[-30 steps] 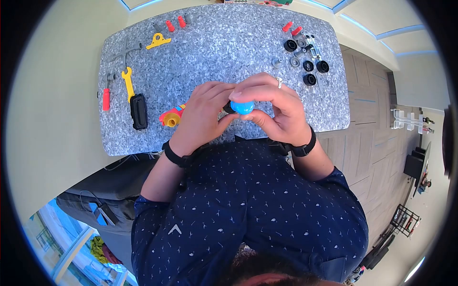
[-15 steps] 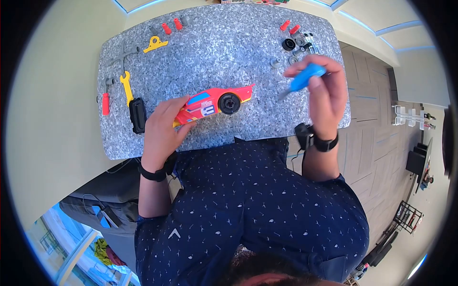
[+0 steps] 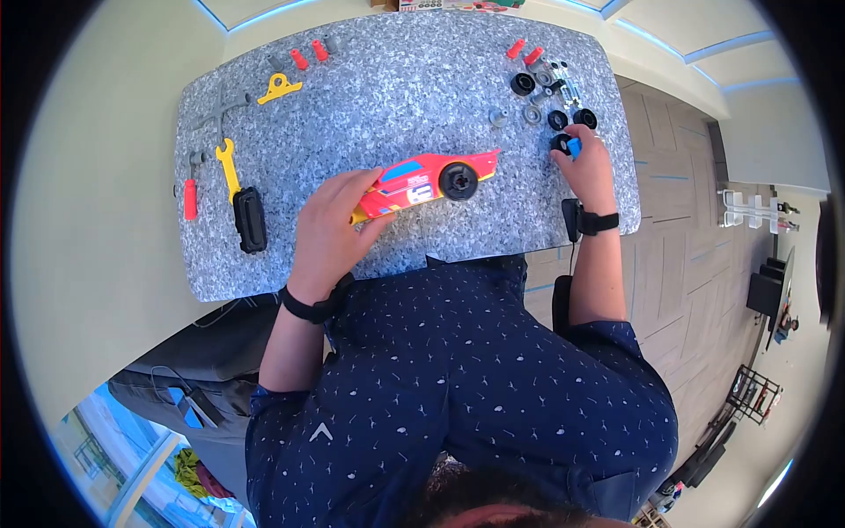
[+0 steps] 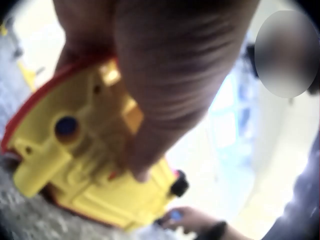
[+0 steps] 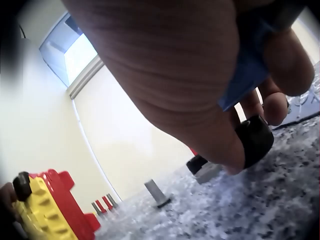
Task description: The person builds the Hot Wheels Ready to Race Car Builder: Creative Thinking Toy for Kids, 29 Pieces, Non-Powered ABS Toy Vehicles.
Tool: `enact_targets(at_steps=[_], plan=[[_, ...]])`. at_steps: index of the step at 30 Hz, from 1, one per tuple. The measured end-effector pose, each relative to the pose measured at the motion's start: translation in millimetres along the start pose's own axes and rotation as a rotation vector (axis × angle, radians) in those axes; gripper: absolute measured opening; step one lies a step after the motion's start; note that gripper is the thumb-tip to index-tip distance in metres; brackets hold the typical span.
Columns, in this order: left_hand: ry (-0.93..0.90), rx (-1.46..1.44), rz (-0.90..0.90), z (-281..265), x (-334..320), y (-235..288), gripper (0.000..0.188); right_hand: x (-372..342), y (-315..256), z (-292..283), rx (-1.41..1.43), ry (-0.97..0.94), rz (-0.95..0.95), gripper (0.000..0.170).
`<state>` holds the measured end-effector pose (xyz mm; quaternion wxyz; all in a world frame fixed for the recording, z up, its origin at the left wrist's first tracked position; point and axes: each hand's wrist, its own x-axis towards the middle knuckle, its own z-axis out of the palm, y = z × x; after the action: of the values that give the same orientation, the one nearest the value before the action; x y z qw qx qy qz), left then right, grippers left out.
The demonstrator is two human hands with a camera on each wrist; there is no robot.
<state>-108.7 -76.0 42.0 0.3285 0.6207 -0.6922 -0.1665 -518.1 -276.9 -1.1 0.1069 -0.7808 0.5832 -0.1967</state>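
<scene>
My left hand (image 3: 330,229) grips the front end of a red toy race car (image 3: 405,187), held on its side near the table's front edge. One black wheel (image 3: 458,181) is on the car's rear. The left wrist view shows its yellow underside (image 4: 95,195), with the fingers across it. At the table's right side, my right hand (image 3: 593,172) keeps a blue-handled screwdriver (image 5: 250,70) in the palm. Its thumb and fingers are around a loose black wheel (image 5: 256,140) at the tabletop. The screwdriver's shaft is hidden.
Beyond the right hand lie more black wheels (image 3: 523,84), grey rings (image 3: 532,114) and a grey peg (image 3: 499,118). Red pieces (image 3: 516,49) lie behind them. A yellow wrench (image 3: 227,167), a black tool body (image 3: 250,220) and a red-handled tool (image 3: 190,199) lie at the left.
The hands have parted from the car. My right hand has carried the screwdriver right and down to the loose wheels and taken hold of one. The left hand has shifted slightly right with the car.
</scene>
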Motion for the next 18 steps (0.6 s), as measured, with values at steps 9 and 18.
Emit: enact_targets(at_steps=[9, 18], plan=[[0.095, -0.118, 0.118, -22.7, -1.6, 12.6, 0.084, -24.4, -148.2, -48.8, 0.841, -0.063, -0.356, 0.046], [0.27, -0.344, 0.097, -23.8, -31.0, 9.3, 0.066, -54.7, -248.7, 9.9, 1.042, -0.316, -0.527, 0.048]])
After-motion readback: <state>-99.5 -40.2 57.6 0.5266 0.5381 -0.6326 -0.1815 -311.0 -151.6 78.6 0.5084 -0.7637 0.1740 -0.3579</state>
